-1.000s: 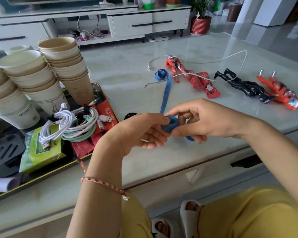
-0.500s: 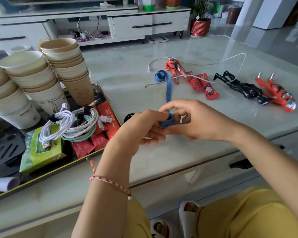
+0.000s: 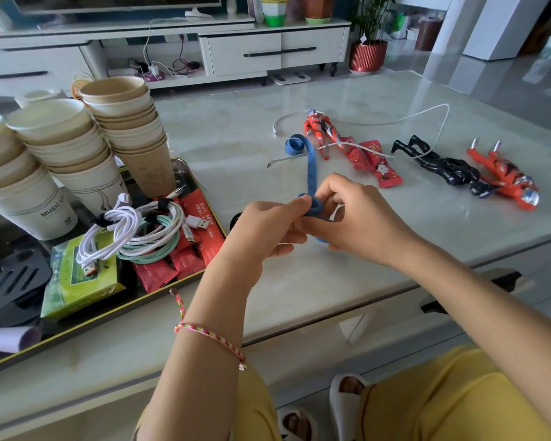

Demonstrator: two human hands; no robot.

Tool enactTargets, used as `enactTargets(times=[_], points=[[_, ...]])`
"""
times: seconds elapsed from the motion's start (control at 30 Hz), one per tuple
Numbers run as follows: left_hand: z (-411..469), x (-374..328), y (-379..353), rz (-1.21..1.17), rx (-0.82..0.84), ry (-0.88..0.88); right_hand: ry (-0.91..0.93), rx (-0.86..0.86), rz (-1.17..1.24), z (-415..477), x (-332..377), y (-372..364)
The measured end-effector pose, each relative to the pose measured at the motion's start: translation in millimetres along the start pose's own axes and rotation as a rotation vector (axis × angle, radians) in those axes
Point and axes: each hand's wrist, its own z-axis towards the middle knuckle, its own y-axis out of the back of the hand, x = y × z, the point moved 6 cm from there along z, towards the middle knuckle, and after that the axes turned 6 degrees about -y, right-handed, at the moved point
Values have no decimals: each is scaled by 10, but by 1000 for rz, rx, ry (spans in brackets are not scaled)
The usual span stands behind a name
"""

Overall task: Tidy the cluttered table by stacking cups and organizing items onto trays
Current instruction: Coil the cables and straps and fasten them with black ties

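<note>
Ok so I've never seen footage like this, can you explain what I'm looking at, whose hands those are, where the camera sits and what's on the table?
There is no machine here. A person wears a camera on their head, so you look down at their own two bare hands. The left hand and right hand together hold a blue tape measure, partly wound into a roll between the fingers; its free end trails away across the table. On the left sits a tray holding stacked paper cups, coiled cables, red packets and a green box. Farther back on the bare table lie three toy figures, two more red packets and a loose white cable.
</note>
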Motion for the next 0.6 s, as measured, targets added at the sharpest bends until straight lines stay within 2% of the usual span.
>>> enactTargets(times=[0.07,0.2,0.3,0.4,0.6], points=[[0,0,8,-30,16,27,25,71,38,-1,33,6],[-7,6,29,-31,105,67,-9,411,273,-35,42,1],[-23,30,15,33,182,99,-6,506,313,-51,23,-1],[-6,36,17,56,146,86,16,438,246,-25,8,-5],[-2,-13,-73,-44,28,-15,24,79,42,13,-6,50]])
